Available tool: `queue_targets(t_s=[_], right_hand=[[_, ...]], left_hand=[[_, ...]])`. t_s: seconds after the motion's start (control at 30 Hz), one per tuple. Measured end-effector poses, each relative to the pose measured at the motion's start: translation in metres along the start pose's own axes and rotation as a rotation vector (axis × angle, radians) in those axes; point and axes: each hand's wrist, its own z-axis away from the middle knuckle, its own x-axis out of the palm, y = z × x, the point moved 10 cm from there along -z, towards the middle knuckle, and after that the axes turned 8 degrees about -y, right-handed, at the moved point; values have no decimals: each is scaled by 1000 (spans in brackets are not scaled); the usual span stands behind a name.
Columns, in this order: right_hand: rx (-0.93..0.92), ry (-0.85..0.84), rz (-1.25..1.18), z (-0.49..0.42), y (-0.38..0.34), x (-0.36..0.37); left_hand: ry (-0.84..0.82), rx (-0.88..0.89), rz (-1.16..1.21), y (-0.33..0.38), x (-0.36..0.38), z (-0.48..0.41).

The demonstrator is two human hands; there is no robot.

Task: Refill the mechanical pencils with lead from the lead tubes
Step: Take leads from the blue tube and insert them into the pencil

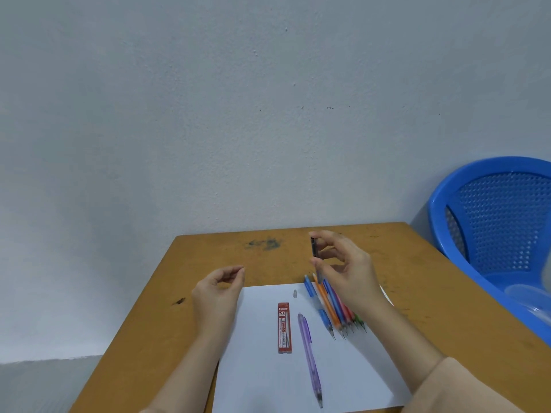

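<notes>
The dark lead tube (313,248), pinched upright by the right hand (348,272) near the table's (417,278) far edge, is best tipped gently while the left hand (220,290), its thumb and forefinger closed on nothing discernible, is kept steady.

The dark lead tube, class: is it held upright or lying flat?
Upright: the dark lead tube stands near vertical, pinched in the right hand, off the table.
</notes>
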Motion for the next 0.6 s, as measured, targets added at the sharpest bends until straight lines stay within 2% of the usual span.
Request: queue_targets(t_s=[0.27, 0.47, 0.6], right_hand=[[128, -8, -278, 4, 8, 21], [346, -187, -557, 17, 22, 75], [427, -310, -526, 24, 26, 97]], left_hand=[[40, -8, -8, -10, -7, -6], [41, 9, -20, -13, -6, -10], [41, 12, -28, -14, -6, -11]])
